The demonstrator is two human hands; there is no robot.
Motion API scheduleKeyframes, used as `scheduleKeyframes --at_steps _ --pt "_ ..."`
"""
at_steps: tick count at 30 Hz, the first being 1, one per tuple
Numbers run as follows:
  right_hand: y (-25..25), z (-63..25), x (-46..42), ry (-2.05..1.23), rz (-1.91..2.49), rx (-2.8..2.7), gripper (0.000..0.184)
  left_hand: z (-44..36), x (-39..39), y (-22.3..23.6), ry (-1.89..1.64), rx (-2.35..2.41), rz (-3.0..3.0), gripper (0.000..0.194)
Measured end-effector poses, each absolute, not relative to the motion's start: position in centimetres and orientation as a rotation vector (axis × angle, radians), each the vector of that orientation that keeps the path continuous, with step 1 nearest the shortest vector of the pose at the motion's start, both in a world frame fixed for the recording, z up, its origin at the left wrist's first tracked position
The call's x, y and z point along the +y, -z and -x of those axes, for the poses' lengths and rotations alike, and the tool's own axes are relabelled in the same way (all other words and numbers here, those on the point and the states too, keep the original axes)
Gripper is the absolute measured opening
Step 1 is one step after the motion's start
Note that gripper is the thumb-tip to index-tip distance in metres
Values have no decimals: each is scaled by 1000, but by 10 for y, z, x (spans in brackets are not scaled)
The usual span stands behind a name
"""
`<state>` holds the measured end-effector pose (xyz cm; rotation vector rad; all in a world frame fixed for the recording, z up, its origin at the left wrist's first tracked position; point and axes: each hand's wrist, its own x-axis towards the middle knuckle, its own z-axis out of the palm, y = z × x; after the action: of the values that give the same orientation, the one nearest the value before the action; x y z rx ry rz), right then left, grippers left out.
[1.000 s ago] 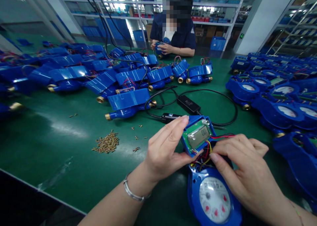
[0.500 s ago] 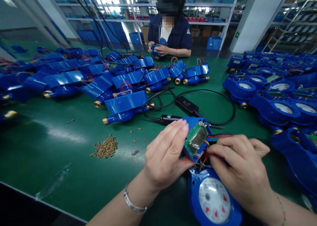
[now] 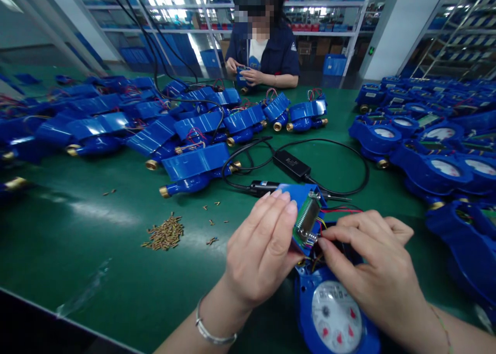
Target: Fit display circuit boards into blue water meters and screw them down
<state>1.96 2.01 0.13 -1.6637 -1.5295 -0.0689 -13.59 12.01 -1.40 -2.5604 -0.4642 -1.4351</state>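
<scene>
My left hand [image 3: 261,245] is closed around a blue housing [image 3: 296,191] with a green circuit board and small display [image 3: 309,217] in it, tilted up toward the right. Below it lies a blue water meter [image 3: 304,312] with a round white dial [image 3: 336,312] and red pointers. Thin coloured wires [image 3: 318,261] run between the housing and the meter's open compartment. At the board's lower right corner, thumb and forefinger of my right hand [image 3: 374,263] pinch together on the wires; the fingertips partly hide them.
A pile of brass-coloured screws [image 3: 165,232] lies left of my hands. Behind them are a black electric screwdriver [image 3: 263,187] and a black cabled box [image 3: 291,165]. Blue meters [image 3: 194,168] crowd the left and more meters [image 3: 442,168] the right. Across the table, a person [image 3: 263,59] handles another unit.
The housing has turned, so its display now shows more edge-on. My right fingertips have moved slightly left, up to the board's corner. Across the table, the person's head and hands have shifted.
</scene>
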Motion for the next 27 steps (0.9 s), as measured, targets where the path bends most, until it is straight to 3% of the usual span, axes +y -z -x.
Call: scheduleKeyframes --at_steps 8,27 --pt "-2 -19 19 118 1639 -1569 14 137 118 17 1366 -421 2638 47" --pt "3 -22 17 -29 1698 -1613 15 134 120 17 1448 -622 2702 57"
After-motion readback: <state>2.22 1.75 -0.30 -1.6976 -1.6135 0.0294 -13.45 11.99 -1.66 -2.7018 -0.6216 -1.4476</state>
